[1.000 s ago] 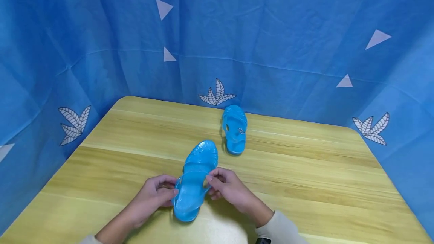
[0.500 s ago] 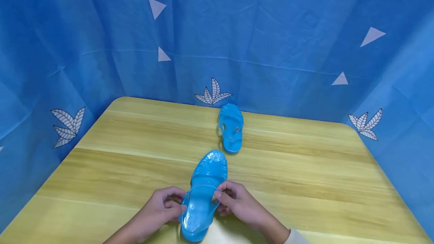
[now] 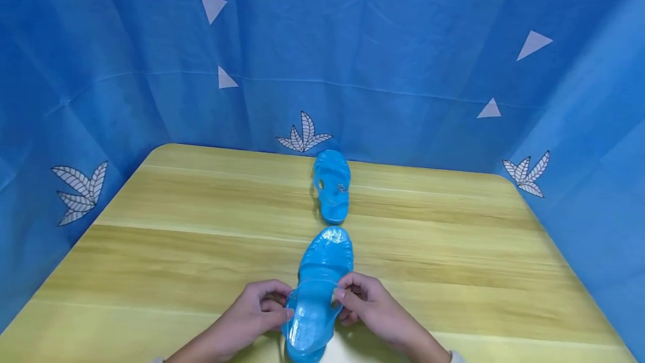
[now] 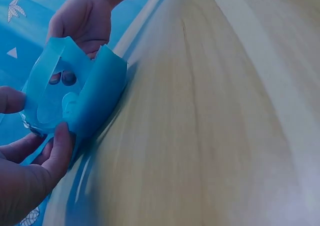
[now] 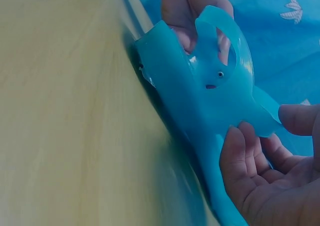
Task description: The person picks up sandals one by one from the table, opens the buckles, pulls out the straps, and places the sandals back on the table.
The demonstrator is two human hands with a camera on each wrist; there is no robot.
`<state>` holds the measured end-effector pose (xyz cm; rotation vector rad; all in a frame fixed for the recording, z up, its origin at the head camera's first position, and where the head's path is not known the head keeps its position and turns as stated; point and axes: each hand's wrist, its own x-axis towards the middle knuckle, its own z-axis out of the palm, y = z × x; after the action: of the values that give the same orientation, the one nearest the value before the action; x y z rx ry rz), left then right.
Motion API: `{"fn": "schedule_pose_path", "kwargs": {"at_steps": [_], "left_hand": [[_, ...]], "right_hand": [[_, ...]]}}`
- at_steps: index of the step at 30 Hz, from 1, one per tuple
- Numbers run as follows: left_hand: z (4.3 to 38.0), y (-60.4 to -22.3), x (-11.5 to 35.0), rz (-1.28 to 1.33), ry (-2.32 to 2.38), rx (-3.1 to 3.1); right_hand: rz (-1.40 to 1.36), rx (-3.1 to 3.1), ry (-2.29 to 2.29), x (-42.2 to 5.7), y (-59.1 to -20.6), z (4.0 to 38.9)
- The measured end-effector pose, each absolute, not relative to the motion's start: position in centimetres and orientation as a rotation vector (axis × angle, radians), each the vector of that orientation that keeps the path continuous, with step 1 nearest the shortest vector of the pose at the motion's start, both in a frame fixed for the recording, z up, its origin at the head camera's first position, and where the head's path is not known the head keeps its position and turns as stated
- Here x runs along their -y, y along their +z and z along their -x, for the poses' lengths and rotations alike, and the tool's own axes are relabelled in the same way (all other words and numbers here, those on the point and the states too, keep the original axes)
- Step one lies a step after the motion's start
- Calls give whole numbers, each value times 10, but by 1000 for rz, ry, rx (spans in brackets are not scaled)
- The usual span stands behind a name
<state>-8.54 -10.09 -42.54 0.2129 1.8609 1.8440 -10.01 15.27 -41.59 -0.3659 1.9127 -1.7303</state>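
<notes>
A glossy blue plastic sandal [image 3: 312, 312] lies near the front of the table, toe pointing away. My left hand [image 3: 257, 311] grips its left side at the strap, thumb on the near part. On the opposite side my right hand [image 3: 372, 308] pinches the right side strap between thumb and fingers. In both wrist views the heel end and the looped back strap [image 5: 245, 61] show, with the sole close to the tabletop. A second blue sandal [image 3: 333, 198] with a small buckle lies behind the first, toe toward the back; its heel is close to the held sandal's toe.
The wooden table [image 3: 176, 200] has rounded back corners. A blue curtain [image 3: 403, 27] with white leaves and triangles hangs behind it and along both sides.
Both hands have moved the gripped sandal to the right, so its toe is now almost in line with the far sandal's heel. The view has shifted slightly; the far sandal stays put.
</notes>
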Motion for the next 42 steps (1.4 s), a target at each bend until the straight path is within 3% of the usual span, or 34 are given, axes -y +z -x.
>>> {"fn": "schedule_pose_path", "kwargs": {"at_steps": [18, 31, 42], "left_hand": [[92, -429, 67, -146, 1834, -1913], [93, -426, 64, -145, 1837, -1894], [101, -422, 60, -334, 1643, -2156]], "right_hand": [[321, -2069, -1659, -179, -416, 115], [511, -2409, -1449, -174, -401, 124], [879, -2568, -1380, -145, -393, 119]]}}
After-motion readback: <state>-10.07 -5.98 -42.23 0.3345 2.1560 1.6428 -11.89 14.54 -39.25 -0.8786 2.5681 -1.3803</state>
